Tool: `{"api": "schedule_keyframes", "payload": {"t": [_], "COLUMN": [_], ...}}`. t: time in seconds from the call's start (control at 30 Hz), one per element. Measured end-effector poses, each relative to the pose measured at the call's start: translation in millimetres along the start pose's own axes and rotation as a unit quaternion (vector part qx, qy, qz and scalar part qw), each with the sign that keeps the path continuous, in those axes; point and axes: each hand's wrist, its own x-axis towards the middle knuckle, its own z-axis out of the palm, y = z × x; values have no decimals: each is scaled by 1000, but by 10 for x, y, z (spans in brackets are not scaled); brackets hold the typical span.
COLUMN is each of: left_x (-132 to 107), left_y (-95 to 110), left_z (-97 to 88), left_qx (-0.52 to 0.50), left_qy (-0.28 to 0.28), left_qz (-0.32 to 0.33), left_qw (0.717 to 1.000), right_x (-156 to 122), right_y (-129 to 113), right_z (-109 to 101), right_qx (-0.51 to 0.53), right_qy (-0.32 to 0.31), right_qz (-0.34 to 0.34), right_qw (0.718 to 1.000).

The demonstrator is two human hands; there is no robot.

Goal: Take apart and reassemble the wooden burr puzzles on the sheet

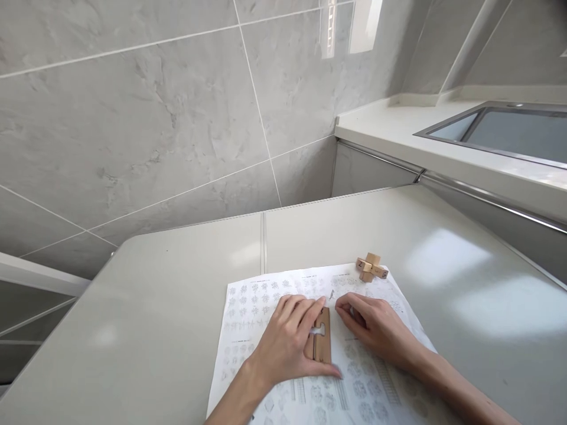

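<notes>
My left hand (287, 342) lies over several flat notched wooden puzzle bars (322, 336) that rest side by side on a printed instruction sheet (248, 319), fingers curved over them and thumb along their near edge. My right hand (370, 327) rests on the sheet just right of the bars, fingers bent and touching the paper, nothing visibly held. An assembled wooden cross puzzle (371, 267) sits at the sheet's far right corner, beyond my right hand.
The sheet lies on a pale grey table (146, 313) with a seam down its middle. A grey tiled wall stands behind. To the right runs a white counter (443, 153) with a steel sink (509, 130).
</notes>
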Motion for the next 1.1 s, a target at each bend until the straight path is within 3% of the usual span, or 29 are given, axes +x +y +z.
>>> {"api": "schedule_keyframes", "payload": {"t": [0.17, 0.3, 0.57, 0.73, 1.1], "left_x": [-51, -187, -379, -407, -408], "left_y": [-54, -105, -108, -194, -258], "left_z": [-137, -255, -340, -374, -365], "left_qx": [-37, -34, -3, 3, 30], "left_qy": [-44, -32, -18, -2, 30], "left_qz": [-4, -58, -143, -154, -146], "left_qw": [998, 997, 990, 988, 988], "right_x": [5, -8, -116, -143, -161], "right_y": [-21, -56, -116, -97, -83], "right_z": [-29, -61, 40, 148, 214], "right_qx": [-3, -6, 19, 10, 17], "right_qy": [1, -6, -45, -64, -16], "right_qz": [1, -8, -109, -104, -113], "right_qw": [1000, 1000, 993, 992, 993]}}
